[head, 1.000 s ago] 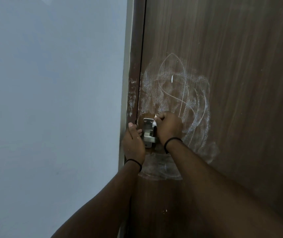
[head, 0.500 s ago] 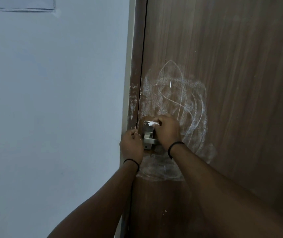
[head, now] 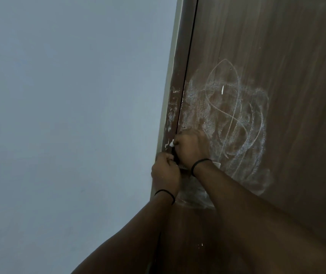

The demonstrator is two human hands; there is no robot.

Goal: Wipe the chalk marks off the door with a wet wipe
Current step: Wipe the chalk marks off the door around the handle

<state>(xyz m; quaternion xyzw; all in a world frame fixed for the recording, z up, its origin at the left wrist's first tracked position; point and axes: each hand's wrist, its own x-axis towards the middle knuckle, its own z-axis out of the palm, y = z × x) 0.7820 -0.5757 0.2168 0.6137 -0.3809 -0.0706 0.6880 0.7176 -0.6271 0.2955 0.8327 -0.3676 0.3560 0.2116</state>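
The dark brown wooden door (head: pixel 277 46) carries looping, smeared white chalk marks (head: pixel 235 119) around the latch area. My right hand (head: pixel 190 148) is closed on a small white wet wipe (head: pixel 171 143), whose tip pokes out against the door's left edge. Just below it, my left hand (head: pixel 165 173) is curled at the door edge, against the frame; what it grips is hidden. The metal latch is almost wholly covered by my hands. More chalk smears lie below my right wrist (head: pixel 193 196).
A brown door frame (head: pixel 175 107) with chalk streaks runs along the door's left side. A plain pale blue-grey wall (head: pixel 69 115) fills the left half of the view.
My right hand has slid the wipe left, from the latch plate to the door's edge by the frame. The view has tilted. My left hand stays at the edge.
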